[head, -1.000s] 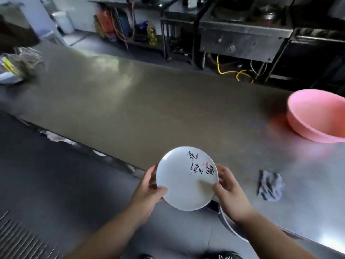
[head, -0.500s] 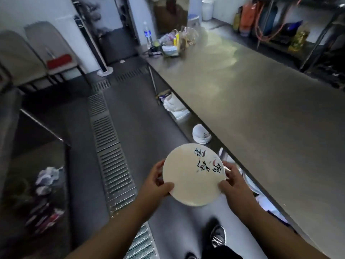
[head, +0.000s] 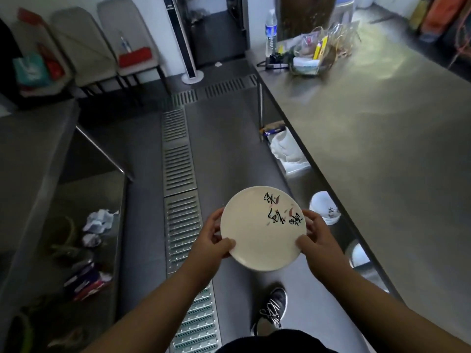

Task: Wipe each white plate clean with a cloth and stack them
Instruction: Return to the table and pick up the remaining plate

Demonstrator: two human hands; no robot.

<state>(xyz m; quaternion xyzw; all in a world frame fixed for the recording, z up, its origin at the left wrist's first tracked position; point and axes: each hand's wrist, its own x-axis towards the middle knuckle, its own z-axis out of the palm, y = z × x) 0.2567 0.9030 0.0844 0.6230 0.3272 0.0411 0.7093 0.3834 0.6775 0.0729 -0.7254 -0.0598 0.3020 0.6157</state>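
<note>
Steel counter point(head: 382, 154) now runs along the right, the view having swung further left since a moment ago. Left hand point(head: 211, 244) and right hand point(head: 318, 240) still pinch opposite rims of the white plate point(head: 260, 233), held above the floor drain grate point(head: 179, 179); stacked plates point(head: 325, 207) sit on the undershelf.

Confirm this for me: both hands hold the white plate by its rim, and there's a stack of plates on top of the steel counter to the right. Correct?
Not quite. Both hands, left hand and right hand, do hold the white plate by its rim, but the head view shows the stack of plates on a shelf under the steel counter, not on top.
</note>
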